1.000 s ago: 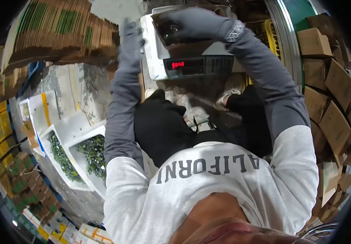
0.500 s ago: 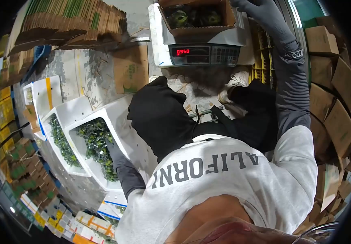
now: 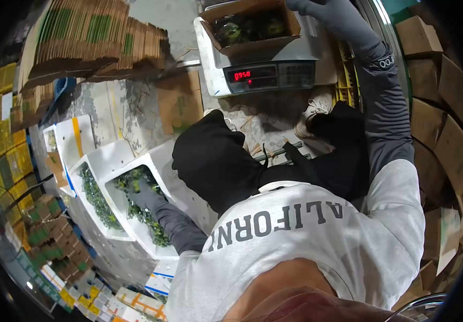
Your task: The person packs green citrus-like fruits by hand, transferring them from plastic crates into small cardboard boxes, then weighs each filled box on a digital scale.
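Note:
My left hand (image 3: 148,197), in a grey glove, reaches down into a white foam box (image 3: 173,161) of leafy green bundles in shiny clear wrapping (image 3: 159,234). A yellow-green patch shows at its fingertips; the fingers are too blurred to tell whether they grip it. My right hand (image 3: 325,12), gloved in grey too, is at the right corner of an open cardboard box (image 3: 258,44), its visible fingers stretched out and part of it cut off by the frame. Wrapped greens (image 3: 231,33) lie inside that box. It stands on a digital scale (image 3: 269,76) with red digits reading about 0.950.
A second foam box of greens (image 3: 100,201) stands left of the first. Flattened cartons (image 3: 81,37) are stacked at upper left, with a cardboard sheet (image 3: 180,102) on the floor. Cardboard boxes (image 3: 430,123) line the right side. A yellow crate (image 3: 346,72) stands beside the scale.
My left hand has moved further into the foam box, and a yellow-green patch now shows at its fingertips. My right hand stays by the carton. The view has shifted slightly.

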`<state>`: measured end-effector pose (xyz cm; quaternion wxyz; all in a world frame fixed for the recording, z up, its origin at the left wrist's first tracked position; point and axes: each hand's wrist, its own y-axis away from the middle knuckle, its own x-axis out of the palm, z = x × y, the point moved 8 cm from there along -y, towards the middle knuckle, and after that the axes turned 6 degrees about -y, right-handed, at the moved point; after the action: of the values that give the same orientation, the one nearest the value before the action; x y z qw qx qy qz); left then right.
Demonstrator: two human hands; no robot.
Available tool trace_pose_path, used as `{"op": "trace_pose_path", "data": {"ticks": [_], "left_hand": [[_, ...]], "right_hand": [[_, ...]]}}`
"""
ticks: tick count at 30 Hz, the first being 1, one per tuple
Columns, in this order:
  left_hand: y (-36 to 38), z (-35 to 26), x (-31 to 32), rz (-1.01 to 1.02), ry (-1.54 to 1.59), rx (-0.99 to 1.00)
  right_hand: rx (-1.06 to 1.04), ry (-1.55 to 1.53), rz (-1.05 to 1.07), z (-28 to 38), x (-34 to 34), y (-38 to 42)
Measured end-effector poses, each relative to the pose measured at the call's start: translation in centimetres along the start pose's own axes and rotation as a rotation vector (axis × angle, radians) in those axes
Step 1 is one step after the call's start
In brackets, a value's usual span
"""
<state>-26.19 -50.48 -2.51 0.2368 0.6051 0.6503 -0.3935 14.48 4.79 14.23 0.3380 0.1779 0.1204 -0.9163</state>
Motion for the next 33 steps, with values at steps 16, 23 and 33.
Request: {"op": "trace_pose_path", "data": {"ticks": [16, 23, 33], "left_hand": [[19.7, -49.9, 14.4, 0.560, 0.203, 1.686], [15.6, -47.3, 14.8, 0.531, 0.237, 1.430], [18.5, -51.5, 13.3, 0.459, 0.126, 1.608]], "right_hand": [[0.090, 0.022, -0.043, 0.6, -1.3, 0.1], [0.127, -0.053, -0.001, -2.1, -0.7, -0.3], [-0.097, 0.718, 0.251, 0.2, 4.6, -4.0]]}}
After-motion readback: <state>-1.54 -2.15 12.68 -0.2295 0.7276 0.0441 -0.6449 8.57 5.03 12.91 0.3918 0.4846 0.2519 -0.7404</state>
